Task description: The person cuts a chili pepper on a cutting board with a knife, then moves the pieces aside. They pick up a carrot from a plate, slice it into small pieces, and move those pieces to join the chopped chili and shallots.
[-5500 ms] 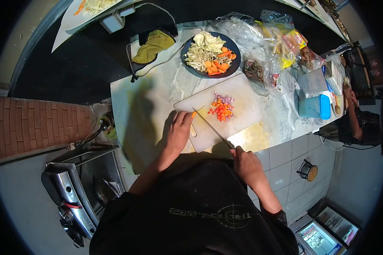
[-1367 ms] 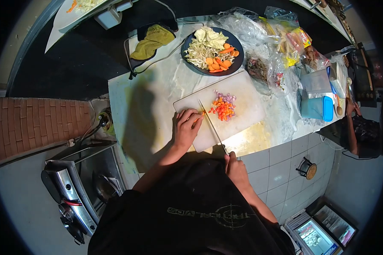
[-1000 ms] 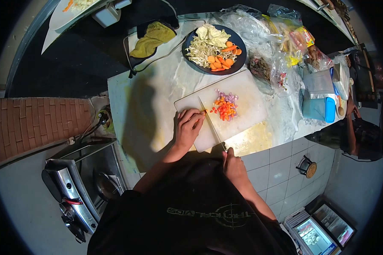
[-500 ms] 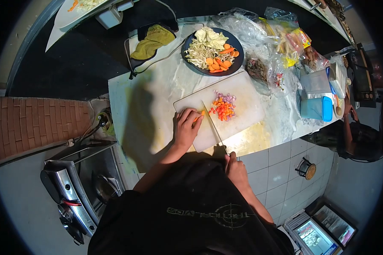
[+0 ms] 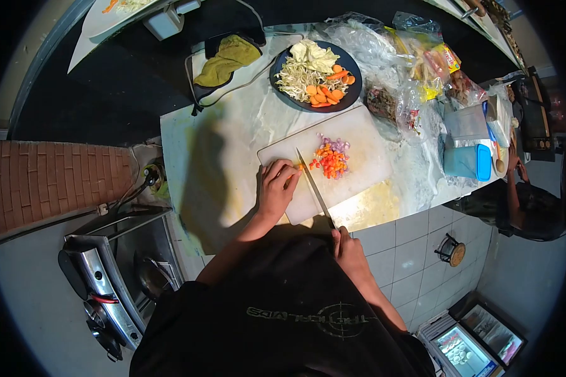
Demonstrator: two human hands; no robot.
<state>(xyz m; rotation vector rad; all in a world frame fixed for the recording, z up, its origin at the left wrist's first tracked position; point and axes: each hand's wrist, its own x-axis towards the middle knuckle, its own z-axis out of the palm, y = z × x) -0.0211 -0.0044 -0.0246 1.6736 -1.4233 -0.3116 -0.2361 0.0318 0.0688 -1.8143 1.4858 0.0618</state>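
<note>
In the head view, the left hand was on the cutting board, its fingers bunched and bent, the tips apparently pinching a small orange piece; how much of it they covered could not be told. The bend probably served to steady the piece with the fingertips tucked back from the blade. The right hand was wrapped around the handle of the knife, nearer the body than the left; that placing, it seems, let the blade slant forward past the left fingertips.

The orange piece lay right at the left fingertips, close against the blade and well ahead of the right hand. The pile of red and orange bits lay to the right of the left hand, across the blade, touching neither hand, with purple bits along its far side, likely gathered there to stay apart from the fingers. Farther ahead of both hands stood a dark plate of vegetables, perhaps set there to leave them elbow room.
</note>
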